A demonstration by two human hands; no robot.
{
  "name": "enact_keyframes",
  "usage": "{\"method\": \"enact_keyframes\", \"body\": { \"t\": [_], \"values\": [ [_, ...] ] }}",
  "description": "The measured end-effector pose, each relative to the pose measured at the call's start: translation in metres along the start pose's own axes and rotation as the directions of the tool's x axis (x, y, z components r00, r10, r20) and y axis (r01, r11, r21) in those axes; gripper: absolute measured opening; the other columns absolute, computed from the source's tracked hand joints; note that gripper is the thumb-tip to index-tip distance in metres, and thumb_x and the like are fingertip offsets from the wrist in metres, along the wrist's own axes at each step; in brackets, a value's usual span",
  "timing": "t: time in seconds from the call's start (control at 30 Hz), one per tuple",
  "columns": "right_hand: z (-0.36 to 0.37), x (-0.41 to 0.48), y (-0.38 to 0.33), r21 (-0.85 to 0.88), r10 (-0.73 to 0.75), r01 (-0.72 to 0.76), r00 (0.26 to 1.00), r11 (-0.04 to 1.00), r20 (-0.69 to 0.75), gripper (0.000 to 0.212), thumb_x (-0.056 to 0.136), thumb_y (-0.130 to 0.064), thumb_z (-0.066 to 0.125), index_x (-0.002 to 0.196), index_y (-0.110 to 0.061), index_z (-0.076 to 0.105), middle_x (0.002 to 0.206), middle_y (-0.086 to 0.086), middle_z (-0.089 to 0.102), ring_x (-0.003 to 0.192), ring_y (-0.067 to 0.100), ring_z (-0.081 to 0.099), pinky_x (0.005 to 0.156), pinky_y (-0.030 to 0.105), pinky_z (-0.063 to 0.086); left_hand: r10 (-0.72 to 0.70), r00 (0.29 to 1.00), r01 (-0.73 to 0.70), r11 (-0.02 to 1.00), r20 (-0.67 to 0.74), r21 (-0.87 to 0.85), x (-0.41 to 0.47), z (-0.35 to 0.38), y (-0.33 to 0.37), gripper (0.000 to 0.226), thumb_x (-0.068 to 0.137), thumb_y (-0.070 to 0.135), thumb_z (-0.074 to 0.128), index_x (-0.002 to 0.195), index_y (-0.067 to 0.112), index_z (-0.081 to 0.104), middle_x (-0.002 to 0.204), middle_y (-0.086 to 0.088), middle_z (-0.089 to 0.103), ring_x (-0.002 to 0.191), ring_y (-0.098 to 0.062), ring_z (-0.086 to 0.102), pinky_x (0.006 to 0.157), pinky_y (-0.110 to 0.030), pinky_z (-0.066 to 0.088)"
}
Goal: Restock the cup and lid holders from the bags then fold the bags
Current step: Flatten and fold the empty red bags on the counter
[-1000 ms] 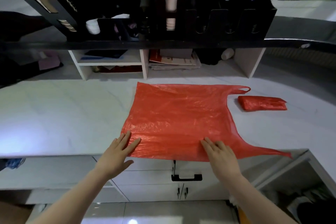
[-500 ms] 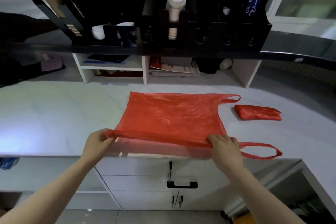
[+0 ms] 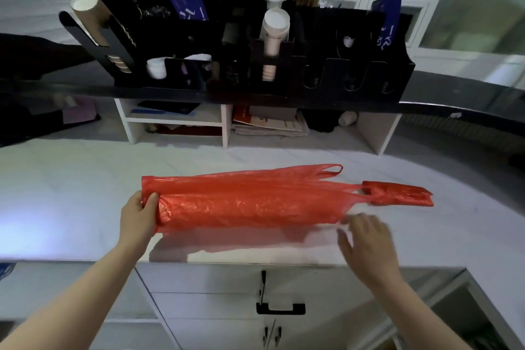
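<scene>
A red plastic bag (image 3: 244, 202) lies folded lengthwise into a long strip on the white counter (image 3: 71, 202), its handles pointing right. My left hand (image 3: 139, 217) grips the bag's left end, thumb on top. My right hand (image 3: 366, 241) hovers blurred just below the bag's right end, fingers spread and holding nothing. A second red bag (image 3: 400, 194), folded small, lies at the right, touching the handles. The black cup and lid holder (image 3: 244, 45) stands on the upper shelf with cup stacks (image 3: 274, 28) in its slots.
White cubbies (image 3: 173, 122) with papers (image 3: 270, 122) sit at the counter's back under the black shelf (image 3: 426, 108). A drawer front with a black handle (image 3: 280, 308) is below the counter's front edge. Glass panels are at the far right.
Both hands lifted the bag's near edge and folded it away over the far half, making a narrow strip. My right hand has let go; my left still grips the end.
</scene>
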State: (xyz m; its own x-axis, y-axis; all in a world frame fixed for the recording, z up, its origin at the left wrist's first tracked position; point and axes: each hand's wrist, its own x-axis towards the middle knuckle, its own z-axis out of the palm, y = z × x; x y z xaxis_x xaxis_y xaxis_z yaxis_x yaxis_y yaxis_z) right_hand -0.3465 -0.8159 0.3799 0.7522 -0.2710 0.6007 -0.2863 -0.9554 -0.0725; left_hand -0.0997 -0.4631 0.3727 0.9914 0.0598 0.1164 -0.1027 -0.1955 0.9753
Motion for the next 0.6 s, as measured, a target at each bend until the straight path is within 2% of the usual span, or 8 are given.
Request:
{"method": "enact_keyframes", "body": {
  "t": [0.1, 0.17, 0.23, 0.33, 0.4, 0.47, 0.53, 0.6],
  "values": [
    [0.021, -0.007, -0.013, 0.192, 0.224, -0.326, 0.881, 0.926, 0.416, 0.029, 0.09, -0.041, 0.059, 0.106, -0.018, 0.066, 0.1, -0.005, 0.064, 0.093, 0.016, 0.057, 0.08, 0.032, 0.046, -0.075, 0.997, 0.076, 0.995, 0.019, -0.064, 0.004, -0.001, 0.001, 0.014, 0.097, 0.023, 0.048, 0.095, 0.018, 0.061, 0.084, -0.004, 0.064, 0.071, -0.022, 0.063, 0.041, -0.027, 0.047],
    [0.03, 0.0, -0.019, 0.353, 0.396, -0.607, 0.763, 0.712, 0.511, 0.034, 0.085, -0.038, 0.068, 0.11, -0.016, 0.062, 0.096, -0.002, 0.067, 0.083, 0.013, 0.057, 0.079, 0.033, 0.049, -0.111, 0.991, 0.117, 0.99, 0.071, -0.084, 0.008, -0.006, 0.0, 0.015, 0.097, 0.023, 0.048, 0.097, 0.017, 0.062, 0.086, -0.008, 0.066, 0.069, -0.024, 0.063, 0.043, -0.029, 0.049],
    [0.035, 0.012, -0.019, 0.415, 0.412, -0.716, 0.677, 0.561, 0.611, 0.033, 0.081, -0.043, 0.07, 0.101, -0.019, 0.061, 0.083, -0.002, 0.066, 0.074, 0.016, 0.058, 0.073, 0.034, 0.05, -0.172, 0.975, 0.188, 0.975, 0.139, -0.115, 0.012, -0.012, -0.001, 0.017, 0.098, 0.024, 0.048, 0.1, 0.018, 0.063, 0.09, -0.013, 0.066, 0.071, -0.029, 0.062, 0.053, -0.035, 0.049],
    [0.041, 0.025, -0.025, 0.414, 0.292, -0.771, 0.588, 0.483, 0.754, 0.045, 0.072, -0.05, 0.076, 0.097, -0.016, 0.056, 0.076, 0.004, 0.056, 0.071, 0.019, 0.051, 0.059, 0.029, 0.041, -0.229, 0.95, 0.262, 0.954, 0.211, -0.144, 0.018, -0.023, -0.004, 0.017, 0.097, 0.027, 0.051, 0.101, 0.018, 0.064, 0.091, -0.016, 0.068, 0.073, -0.031, 0.063, 0.06, -0.039, 0.049],
    [0.045, 0.029, -0.029, 0.451, 0.269, -0.757, 0.611, 0.473, 0.744, 0.044, 0.074, -0.032, 0.081, 0.104, -0.011, 0.057, 0.08, 0.011, 0.058, 0.076, 0.027, 0.055, 0.061, 0.035, 0.045, -0.23, 0.946, 0.261, 0.958, 0.227, -0.119, 0.021, -0.031, -0.008, 0.021, 0.096, 0.032, 0.053, 0.1, 0.017, 0.067, 0.09, -0.016, 0.07, 0.073, -0.03, 0.063, 0.062, -0.041, 0.047],
    [0.043, 0.035, -0.033, 0.528, 0.244, -0.729, 0.66, 0.436, 0.711, 0.023, 0.074, -0.012, 0.079, 0.091, -0.012, 0.063, 0.073, 0.007, 0.065, 0.073, 0.032, 0.062, 0.062, 0.038, 0.052, -0.211, 0.953, 0.233, 0.969, 0.219, -0.078, 0.022, -0.034, -0.011, 0.026, 0.095, 0.034, 0.054, 0.097, 0.013, 0.069, 0.082, -0.015, 0.07, 0.068, -0.027, 0.061, 0.063, -0.04, 0.045],
    [0.04, 0.04, -0.032, 0.597, 0.254, -0.702, 0.704, 0.388, 0.663, 0.023, 0.071, 0.001, 0.076, 0.087, -0.013, 0.065, 0.079, 0.003, 0.068, 0.081, 0.025, 0.065, 0.063, 0.025, 0.052, -0.192, 0.961, 0.198, 0.98, 0.199, -0.008, 0.022, -0.035, -0.011, 0.031, 0.095, 0.033, 0.054, 0.091, 0.005, 0.067, 0.061, -0.008, 0.063, 0.047, -0.019, 0.054, 0.047, -0.024, 0.042],
    [0.039, 0.043, -0.028, 0.613, 0.264, -0.685, 0.723, 0.395, 0.638, 0.018, 0.07, -0.002, 0.074, 0.084, -0.009, 0.066, 0.077, 0.004, 0.068, 0.077, 0.021, 0.063, 0.061, 0.023, 0.049, -0.173, 0.973, 0.168, 0.985, 0.153, 0.047, 0.023, -0.034, -0.011, 0.035, 0.095, 0.029, 0.055, 0.08, -0.002, 0.064, 0.052, -0.007, 0.055, 0.036, -0.013, 0.046, 0.034, -0.016, 0.035]
  ]
}}
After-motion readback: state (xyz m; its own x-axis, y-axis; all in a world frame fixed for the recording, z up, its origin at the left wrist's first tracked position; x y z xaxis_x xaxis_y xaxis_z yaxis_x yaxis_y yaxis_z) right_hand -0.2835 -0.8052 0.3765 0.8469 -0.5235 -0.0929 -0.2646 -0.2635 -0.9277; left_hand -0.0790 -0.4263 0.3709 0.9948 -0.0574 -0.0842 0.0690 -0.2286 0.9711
